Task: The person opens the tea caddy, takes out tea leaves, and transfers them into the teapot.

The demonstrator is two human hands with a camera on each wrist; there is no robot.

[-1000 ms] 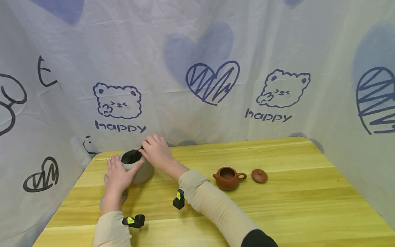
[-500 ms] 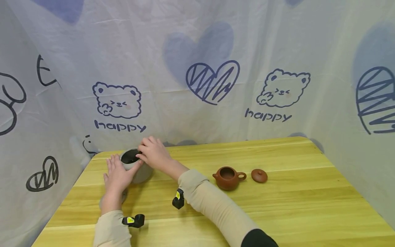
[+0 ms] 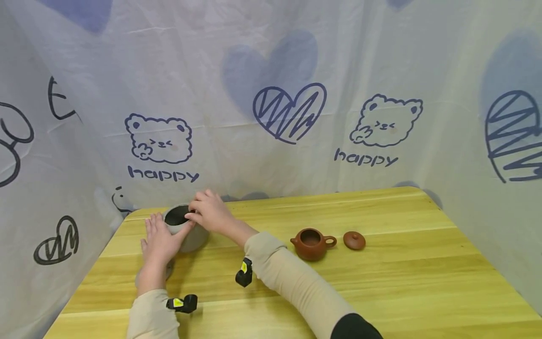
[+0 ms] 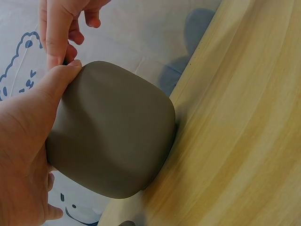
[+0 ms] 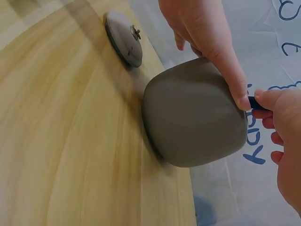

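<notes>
A round grey jar (image 3: 195, 241) with a dark inside stands at the table's far left. My left hand (image 3: 162, 238) holds it near the mouth, thumb on the near side and fingers on the far left. At the rim's right side, my right hand (image 3: 210, 213) pinches a short dark handle between thumb and fingers. The right wrist view shows that dark handle (image 5: 255, 103) by the left thumb tip; its other end is hidden inside the jar, so I cannot tell its kind. A grey lid (image 5: 124, 38) with a small metal knob lies on the table, mostly behind my left wrist in the head view.
A reddish-brown clay teapot (image 3: 310, 251), lidless, sits right of centre, its spout to the left. Its round lid (image 3: 354, 240) lies just right of the handle. A printed cloth (image 3: 271, 162) hangs behind the wooden table (image 3: 406, 282) and along both sides.
My right hand has shifted slightly left and lower over the jar's mouth. The dark shape seen in the mouth earlier has mostly gone from sight. My left hand keeps its hold.
</notes>
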